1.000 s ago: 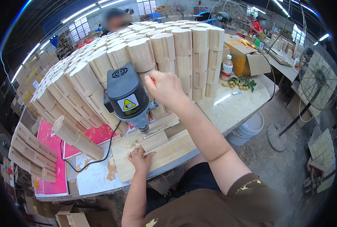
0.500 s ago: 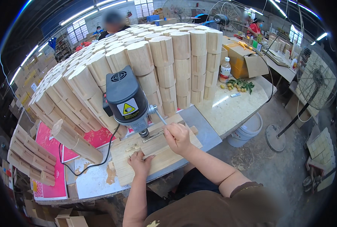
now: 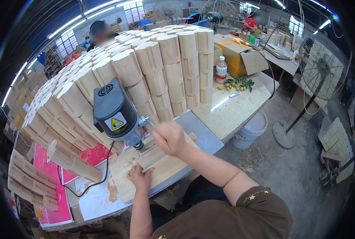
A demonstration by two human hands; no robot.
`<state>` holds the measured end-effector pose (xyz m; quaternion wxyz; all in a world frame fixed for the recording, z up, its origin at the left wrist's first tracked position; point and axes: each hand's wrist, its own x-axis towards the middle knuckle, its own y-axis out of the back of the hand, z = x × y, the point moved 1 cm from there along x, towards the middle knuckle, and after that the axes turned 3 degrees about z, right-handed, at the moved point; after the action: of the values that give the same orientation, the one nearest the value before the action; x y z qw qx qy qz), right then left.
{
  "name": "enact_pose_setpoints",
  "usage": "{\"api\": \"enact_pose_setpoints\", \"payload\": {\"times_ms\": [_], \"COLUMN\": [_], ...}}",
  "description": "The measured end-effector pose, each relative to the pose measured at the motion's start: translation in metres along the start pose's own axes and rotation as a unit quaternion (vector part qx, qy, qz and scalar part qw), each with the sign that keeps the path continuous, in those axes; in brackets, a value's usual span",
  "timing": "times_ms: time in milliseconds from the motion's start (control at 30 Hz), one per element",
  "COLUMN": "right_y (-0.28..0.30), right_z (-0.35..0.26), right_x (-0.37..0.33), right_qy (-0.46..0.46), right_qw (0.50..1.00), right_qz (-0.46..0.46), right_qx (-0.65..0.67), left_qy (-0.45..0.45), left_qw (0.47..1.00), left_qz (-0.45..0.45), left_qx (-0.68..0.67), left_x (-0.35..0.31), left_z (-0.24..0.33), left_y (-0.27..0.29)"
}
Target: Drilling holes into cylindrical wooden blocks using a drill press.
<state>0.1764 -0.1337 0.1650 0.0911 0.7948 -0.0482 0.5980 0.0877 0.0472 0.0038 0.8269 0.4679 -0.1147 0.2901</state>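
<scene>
My right hand, smeared by motion, is closed round the lever of a small dark grey drill press. The drill's chuck points down at a slot in a pale wooden board on the table. My left hand rests on the board just in front of the chuck, its fingers curled and pressed down near small wooden strips. What lies under those fingers is hidden. The drill's tip cannot be made out.
Tall stacks of grooved wooden blocks rise behind the drill. A stacked wooden column stands left by the black cord. To the right are a bottle, fruit with leaves, a carton, a white bucket and a standing fan.
My view has shifted, so the scene sits further left. My right hand still grips the lever and is now blurred by motion. My left hand stays on the board.
</scene>
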Motion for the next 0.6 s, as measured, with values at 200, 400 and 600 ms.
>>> {"api": "enact_pose_setpoints", "payload": {"times_ms": [200,400,600], "right_y": [-0.042,-0.051,0.012], "right_z": [0.033,0.051,0.103], "right_x": [0.095,0.084,-0.050], "right_qy": [-0.158,-0.225,-0.235], "right_qw": [0.977,0.965,0.893], "right_qz": [-0.080,-0.134,-0.382], "right_qx": [-0.121,-0.020,-0.026], "left_qy": [0.004,0.031,0.058], "left_qw": [1.000,0.999,0.997], "left_qz": [0.000,-0.014,-0.032], "left_qx": [-0.011,-0.016,-0.049], "left_x": [-0.002,-0.004,0.012], "left_z": [0.002,-0.009,0.000], "left_y": [0.002,0.000,-0.012]}}
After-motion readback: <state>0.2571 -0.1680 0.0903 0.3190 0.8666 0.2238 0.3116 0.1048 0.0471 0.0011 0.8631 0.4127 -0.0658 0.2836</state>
